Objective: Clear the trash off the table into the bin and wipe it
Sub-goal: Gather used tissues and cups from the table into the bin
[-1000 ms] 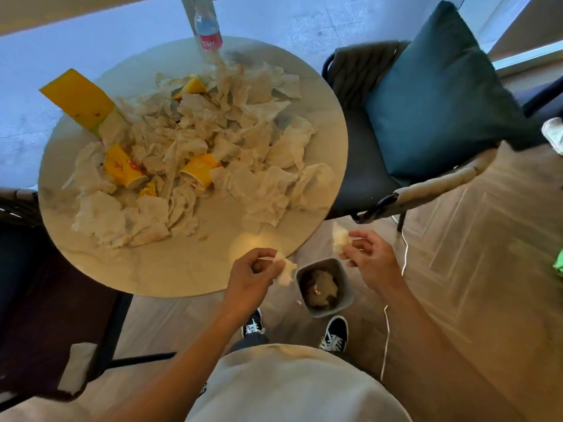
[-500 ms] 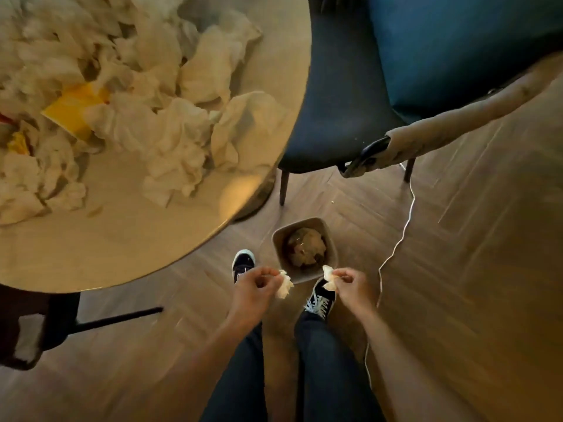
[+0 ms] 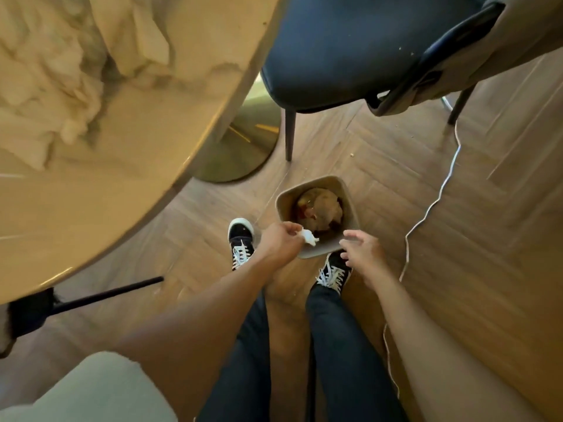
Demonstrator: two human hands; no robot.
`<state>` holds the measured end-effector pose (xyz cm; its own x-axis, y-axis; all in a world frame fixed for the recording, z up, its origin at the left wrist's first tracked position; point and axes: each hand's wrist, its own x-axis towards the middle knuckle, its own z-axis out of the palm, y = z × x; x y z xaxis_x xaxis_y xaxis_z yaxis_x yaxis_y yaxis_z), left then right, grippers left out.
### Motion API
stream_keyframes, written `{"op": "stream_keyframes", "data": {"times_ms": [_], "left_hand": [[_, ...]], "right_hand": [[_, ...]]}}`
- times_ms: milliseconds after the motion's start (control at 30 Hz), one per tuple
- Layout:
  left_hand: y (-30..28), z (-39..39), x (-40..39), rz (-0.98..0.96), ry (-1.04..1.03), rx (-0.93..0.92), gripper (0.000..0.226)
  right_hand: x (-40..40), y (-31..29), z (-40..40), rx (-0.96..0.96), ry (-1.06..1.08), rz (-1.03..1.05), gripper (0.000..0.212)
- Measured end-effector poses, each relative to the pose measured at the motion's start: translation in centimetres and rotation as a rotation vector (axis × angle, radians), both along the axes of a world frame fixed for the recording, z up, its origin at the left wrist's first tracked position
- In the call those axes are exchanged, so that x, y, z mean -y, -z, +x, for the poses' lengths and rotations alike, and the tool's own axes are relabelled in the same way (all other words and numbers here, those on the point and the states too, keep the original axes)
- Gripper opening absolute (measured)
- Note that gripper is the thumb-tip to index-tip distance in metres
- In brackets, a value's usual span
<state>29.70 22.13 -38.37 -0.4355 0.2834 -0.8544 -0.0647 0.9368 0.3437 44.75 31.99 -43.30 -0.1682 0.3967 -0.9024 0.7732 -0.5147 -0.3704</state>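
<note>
Head view: my left hand point(image 3: 281, 241) is pinching a crumpled white tissue point(image 3: 309, 238) over the near rim of the bin point(image 3: 313, 254), centre frame. My right hand point(image 3: 362, 249) is hovering beside it, fingers spread, holding nothing. Tissue pile point(image 3: 54, 86) is lying on the table point(image 3: 91, 208), upper left.

Warm light falls on a wooden floor point(image 3: 502, 239) laid in a herringbone pattern. On the left, a round marble-look tabletop point(image 3: 122, 193) stands on a brass-coloured disc base point(image 3: 243, 147). At the far right sits a dark blue upholstered chair point(image 3: 335, 50) on thin dark legs. A white cable point(image 3: 438, 193) snakes across the boards on the right. A pale cushion point(image 3: 91, 391) lies near left.
</note>
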Motion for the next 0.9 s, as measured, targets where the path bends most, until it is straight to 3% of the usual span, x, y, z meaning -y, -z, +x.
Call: {"op": "stream_keyframes", "data": {"times_ms": [133,333,667,900], "left_hand": [[-0.3,0.0,-0.5,0.023,-0.003,0.101,0.042],[-5.1,-0.7,1.1,0.052,-0.048,0.137,0.026],[-20.5,-3.4,4.2,0.296,-0.082,0.162,0.018],[-29.1,-7.3,7.0,0.482,-0.193,0.130,0.017]], "right_hand": [[-0.8,-1.3,1.4,-0.012,0.040,0.003,0.021],[-0.9,-6.1,0.6,-0.056,0.039,0.026,0.023],[0.4,-21.0,-5.5,-0.247,0.078,0.089,0.017],[0.7,-31.8,-13.3,-0.386,-0.098,0.321,0.017]]}}
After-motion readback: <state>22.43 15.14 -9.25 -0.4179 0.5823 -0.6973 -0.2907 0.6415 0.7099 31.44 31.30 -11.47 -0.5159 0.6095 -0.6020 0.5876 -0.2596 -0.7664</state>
